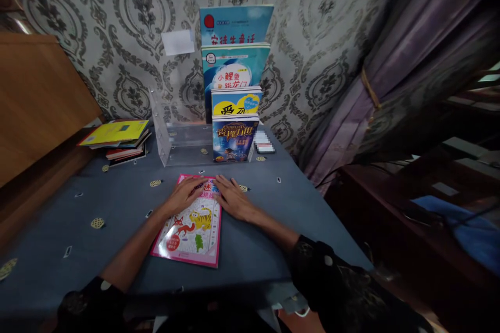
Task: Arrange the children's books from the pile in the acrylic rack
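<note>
The pink book is laid toward the table's near edge; its top corners are covered by the left hand and right hand, fingers extended and clamped on nothing, presumably to keep it flat; 迷 is legible between them; at the far edge, books are tiered in a clear rack, apparently so that titles show: 安徒生童话, 小鲤鱼跳龙门 and, frontmost, 查理九世.

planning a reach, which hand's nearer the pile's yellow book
Left: the left hand on the pink-bordered book lies right of the yellow book; the right hand is farther right.
</note>
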Available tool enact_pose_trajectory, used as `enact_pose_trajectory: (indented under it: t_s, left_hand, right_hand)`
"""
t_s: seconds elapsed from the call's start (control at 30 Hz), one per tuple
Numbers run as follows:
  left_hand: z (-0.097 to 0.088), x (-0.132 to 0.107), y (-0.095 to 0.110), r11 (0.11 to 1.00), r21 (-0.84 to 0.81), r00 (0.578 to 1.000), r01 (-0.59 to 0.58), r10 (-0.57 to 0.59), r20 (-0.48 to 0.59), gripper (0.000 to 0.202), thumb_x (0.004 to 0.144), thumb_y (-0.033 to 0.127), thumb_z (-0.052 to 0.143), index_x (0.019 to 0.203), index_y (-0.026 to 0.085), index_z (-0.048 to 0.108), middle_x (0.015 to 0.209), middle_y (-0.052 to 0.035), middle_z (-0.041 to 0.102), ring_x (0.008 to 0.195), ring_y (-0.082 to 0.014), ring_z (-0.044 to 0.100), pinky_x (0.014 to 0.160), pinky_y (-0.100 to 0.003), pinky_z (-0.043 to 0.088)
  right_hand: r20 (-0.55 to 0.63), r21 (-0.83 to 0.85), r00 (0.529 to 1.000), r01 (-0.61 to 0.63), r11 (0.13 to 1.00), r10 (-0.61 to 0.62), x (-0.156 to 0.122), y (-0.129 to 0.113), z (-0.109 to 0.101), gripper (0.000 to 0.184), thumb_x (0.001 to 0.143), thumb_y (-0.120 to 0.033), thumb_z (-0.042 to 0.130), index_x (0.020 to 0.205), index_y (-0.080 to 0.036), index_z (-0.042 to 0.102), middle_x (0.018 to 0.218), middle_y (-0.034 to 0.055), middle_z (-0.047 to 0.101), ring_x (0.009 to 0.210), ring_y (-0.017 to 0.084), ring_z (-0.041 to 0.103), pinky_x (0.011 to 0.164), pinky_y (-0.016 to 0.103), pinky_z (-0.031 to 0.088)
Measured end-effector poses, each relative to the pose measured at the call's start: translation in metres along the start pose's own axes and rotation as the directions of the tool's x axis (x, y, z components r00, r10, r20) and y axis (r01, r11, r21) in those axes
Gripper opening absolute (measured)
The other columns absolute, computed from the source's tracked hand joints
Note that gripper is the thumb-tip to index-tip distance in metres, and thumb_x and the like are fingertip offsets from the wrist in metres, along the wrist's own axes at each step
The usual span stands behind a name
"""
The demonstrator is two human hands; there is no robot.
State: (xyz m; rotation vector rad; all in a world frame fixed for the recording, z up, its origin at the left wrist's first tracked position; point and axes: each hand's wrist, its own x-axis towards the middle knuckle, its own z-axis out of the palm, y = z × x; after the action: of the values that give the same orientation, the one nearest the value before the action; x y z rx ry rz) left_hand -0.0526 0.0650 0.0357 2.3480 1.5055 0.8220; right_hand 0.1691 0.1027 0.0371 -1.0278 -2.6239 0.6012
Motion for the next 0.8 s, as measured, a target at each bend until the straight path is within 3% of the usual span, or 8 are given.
enact_pose_trajectory:
  t_s: [0.17, 0.27, 0.37, 0.47, 0.6, 0.8]
  left_hand:
    - [-0.005, -0.004, 0.006, 0.934, 0.285, 0.964, 0.214, -0.155, -0.214, 0.033, 0.098, 0.027, 0.039, 0.114, 0.018, 0.066, 0.112, -0.0104, 0.072, 0.103, -0.0246, 0.066, 0.095, -0.04, 0.05]
    - [-0.01, -0.004, 0.014, 0.851, 0.449, 0.957, 0.272, -0.188, -0.222, 0.03, 0.098, 0.023, 0.039, 0.104, 0.019, 0.067, 0.102, -0.0097, 0.072, 0.095, -0.0256, 0.066, 0.088, -0.039, 0.05]
    - [-0.01, -0.002, 0.022, 0.812, 0.527, 0.968, 0.252, -0.201, -0.153, 0.027, 0.098, 0.022, 0.04, 0.099, 0.018, 0.066, 0.097, -0.0103, 0.071, 0.092, -0.0265, 0.066, 0.084, -0.039, 0.051]
    - [-0.006, 0.0, 0.027, 0.816, 0.535, 0.976, 0.218, -0.187, -0.112, 0.025, 0.098, 0.023, 0.042, 0.105, 0.016, 0.065, 0.105, -0.0114, 0.071, 0.096, -0.0265, 0.066, 0.086, -0.039, 0.052]
    - [0.004, 0.004, 0.026, 0.847, 0.515, 0.991, 0.133, -0.11, -0.075, 0.032, 0.097, 0.027, 0.045, 0.12, 0.013, 0.063, 0.127, -0.0152, 0.065, 0.115, -0.0283, 0.063, 0.098, -0.041, 0.049]
    - [0.019, 0.012, 0.03, 0.915, 0.401, 0.999, -0.048, 0.041, 0.026, 0.038, 0.098, 0.026, 0.042, 0.129, 0.013, 0.06, 0.136, -0.0146, 0.06, 0.129, -0.0265, 0.054, 0.11, -0.046, 0.04]
  right_hand:
    - [-0.094, 0.09, 0.996, 0.01, 0.996, -0.002, 0.006, 0.012, 0.005, 0.047, 0.099, -0.029, 0.038, 0.144, -0.017, 0.045, 0.152, 0.0141, 0.041, 0.144, 0.025, 0.033, 0.119, 0.055, 0.022]
    - [-0.148, 0.193, 0.989, 0.038, 0.981, -0.009, 0.006, 0.019, 0.006, 0.047, 0.1, -0.031, 0.035, 0.145, -0.02, 0.044, 0.149, 0.0117, 0.047, 0.14, 0.024, 0.04, 0.118, 0.054, 0.025]
    - [-0.19, 0.288, 0.981, 0.025, 0.957, 0.032, 0.007, 0.025, 0.004, 0.047, 0.101, -0.036, 0.035, 0.144, -0.022, 0.044, 0.145, 0.0097, 0.052, 0.135, 0.024, 0.048, 0.116, 0.05, 0.032]
    - [-0.188, 0.364, 0.98, 0.004, 0.932, 0.069, 0.008, 0.028, 0.001, 0.049, 0.101, -0.04, 0.035, 0.143, -0.019, 0.045, 0.144, 0.0118, 0.053, 0.133, 0.026, 0.05, 0.112, 0.048, 0.038]
    - [-0.186, 0.435, 0.979, 0.01, 0.9, 0.079, 0.01, 0.029, 0.0, 0.05, 0.101, -0.043, 0.033, 0.143, -0.018, 0.045, 0.145, 0.012, 0.052, 0.135, 0.025, 0.048, 0.115, 0.047, 0.035]
    - [-0.215, 0.509, 0.974, 0.05, 0.86, 0.07, 0.011, 0.032, -0.002, 0.054, 0.1, -0.051, 0.032, 0.141, -0.02, 0.048, 0.144, 0.0111, 0.053, 0.134, 0.025, 0.048, 0.115, 0.047, 0.034]
